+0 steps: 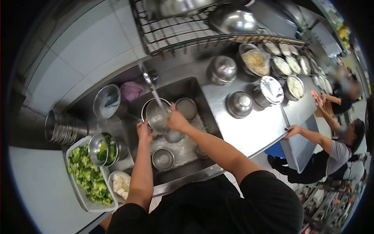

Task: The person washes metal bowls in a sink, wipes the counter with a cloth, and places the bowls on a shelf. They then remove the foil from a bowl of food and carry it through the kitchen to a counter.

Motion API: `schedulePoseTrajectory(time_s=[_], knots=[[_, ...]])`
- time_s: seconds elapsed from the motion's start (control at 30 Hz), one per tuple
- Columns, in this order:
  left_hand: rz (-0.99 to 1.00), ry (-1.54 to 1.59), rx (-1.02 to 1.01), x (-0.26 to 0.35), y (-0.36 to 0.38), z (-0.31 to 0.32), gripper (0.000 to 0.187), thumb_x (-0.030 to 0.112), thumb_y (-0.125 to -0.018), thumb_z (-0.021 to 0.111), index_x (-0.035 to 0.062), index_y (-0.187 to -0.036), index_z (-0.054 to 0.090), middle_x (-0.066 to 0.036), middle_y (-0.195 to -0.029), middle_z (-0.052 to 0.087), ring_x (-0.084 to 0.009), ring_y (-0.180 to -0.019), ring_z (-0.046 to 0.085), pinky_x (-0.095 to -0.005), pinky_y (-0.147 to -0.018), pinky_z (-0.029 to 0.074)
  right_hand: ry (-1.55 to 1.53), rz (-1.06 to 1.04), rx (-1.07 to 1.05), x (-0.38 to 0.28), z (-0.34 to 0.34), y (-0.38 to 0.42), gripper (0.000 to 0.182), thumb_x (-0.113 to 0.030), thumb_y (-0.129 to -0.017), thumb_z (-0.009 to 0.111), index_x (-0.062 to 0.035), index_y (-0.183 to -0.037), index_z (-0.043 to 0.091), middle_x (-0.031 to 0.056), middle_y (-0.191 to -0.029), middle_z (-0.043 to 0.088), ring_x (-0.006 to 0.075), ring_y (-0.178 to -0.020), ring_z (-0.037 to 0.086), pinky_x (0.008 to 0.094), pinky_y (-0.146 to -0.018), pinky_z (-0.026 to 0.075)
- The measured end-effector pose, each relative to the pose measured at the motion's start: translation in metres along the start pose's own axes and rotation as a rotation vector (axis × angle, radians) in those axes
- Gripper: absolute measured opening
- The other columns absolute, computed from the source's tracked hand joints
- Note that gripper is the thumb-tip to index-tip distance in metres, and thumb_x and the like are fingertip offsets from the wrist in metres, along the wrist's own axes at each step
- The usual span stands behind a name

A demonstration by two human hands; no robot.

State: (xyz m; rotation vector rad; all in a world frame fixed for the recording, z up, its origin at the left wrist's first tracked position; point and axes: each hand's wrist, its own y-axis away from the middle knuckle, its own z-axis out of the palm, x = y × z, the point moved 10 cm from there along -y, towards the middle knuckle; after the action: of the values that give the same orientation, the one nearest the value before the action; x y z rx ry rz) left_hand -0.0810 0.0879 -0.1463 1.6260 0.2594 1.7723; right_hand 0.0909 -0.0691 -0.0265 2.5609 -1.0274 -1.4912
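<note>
A round metal pot [156,121] is held tilted in the sink [212,113], under the tap [147,78], from which a stream of water runs into it. My left hand [145,132] is closed on the pot's near left rim. On the opposite side, my right hand [177,120] grips the rim with curled fingers; its palm side is hidden. Around the pot in the sink sit a metal bowl [186,108], a smaller bowl [174,135] just below my right hand, and another bowl [163,159] near the front. Shallow water covers the sink floor.
Left of the sink stand a basket of broccoli [87,173], stacked metal pots [64,126] and a bucket [107,102]. A pink cloth [132,90] lies behind. Metal pots [239,104] and food bowls [294,87] line the right counter. A wire rack [171,43] hangs above; co-workers stand right.
</note>
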Motion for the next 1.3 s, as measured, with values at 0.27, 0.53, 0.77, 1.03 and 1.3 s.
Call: schedulePoseTrajectory(time_s=[0.27,0.53,0.77,1.03,1.3], knots=[[-0.023,-0.140,0.003,-0.047,-0.029,0.040,0.019,0.011,-0.106,0.052,0.0134,-0.125,0.053,-0.012,-0.118,0.062,-0.0352,-0.094,0.070,-0.0490,-0.071,0.066,0.710,-0.302,0.020,-0.006,-0.061,0.048,0.080,-0.004,-0.098,0.054,-0.0089,-0.171,0.021,0.0339,-0.161,0.041,0.0546,-0.140,0.054,0.0516,-0.105,0.058],[-0.206,0.620,-0.749,-0.003,0.000,0.190,0.049,0.039,-0.109,0.045,0.0054,-0.141,0.062,-0.020,-0.141,0.067,-0.0343,-0.132,0.064,-0.0491,-0.114,0.053,0.997,-0.679,0.390,-0.046,-0.130,0.048,0.078,-0.014,-0.096,0.060,-0.0398,-0.165,0.035,0.0211,-0.162,0.044,0.0496,-0.147,0.047,0.0598,-0.111,0.052],[-0.169,-0.191,-0.483,-0.083,-0.097,0.173,0.052,0.037,-0.102,0.069,-0.0005,-0.138,0.060,-0.023,-0.137,0.069,-0.0340,-0.128,0.068,-0.0450,-0.108,0.056,1.396,-0.088,0.605,0.072,-0.304,-0.012,0.082,-0.027,-0.097,0.067,-0.0147,-0.169,0.030,0.0317,-0.163,0.042,0.0542,-0.145,0.046,0.0600,-0.108,0.050],[0.540,-1.546,-0.145,-0.182,-0.194,0.204,0.047,0.029,-0.103,0.066,-0.0038,-0.135,0.057,-0.028,-0.127,0.070,-0.0427,-0.113,0.073,-0.0526,-0.094,0.061,0.418,-0.113,0.435,0.115,-0.123,0.118,0.036,-0.011,-0.089,0.074,-0.0025,-0.123,0.064,0.0231,-0.115,0.064,0.0442,-0.103,0.065,0.0524,-0.091,0.055],[0.848,-0.847,-0.218,-0.062,-0.079,0.179,0.062,-0.002,-0.093,0.061,0.0090,-0.151,0.044,-0.024,-0.150,0.055,-0.0449,-0.130,0.062,-0.0506,-0.106,0.055,0.135,-0.008,0.459,0.144,-0.041,0.186,0.014,-0.012,-0.094,0.070,-0.0018,-0.104,0.070,0.0198,-0.101,0.067,0.0420,-0.099,0.067,0.0497,-0.086,0.056]])
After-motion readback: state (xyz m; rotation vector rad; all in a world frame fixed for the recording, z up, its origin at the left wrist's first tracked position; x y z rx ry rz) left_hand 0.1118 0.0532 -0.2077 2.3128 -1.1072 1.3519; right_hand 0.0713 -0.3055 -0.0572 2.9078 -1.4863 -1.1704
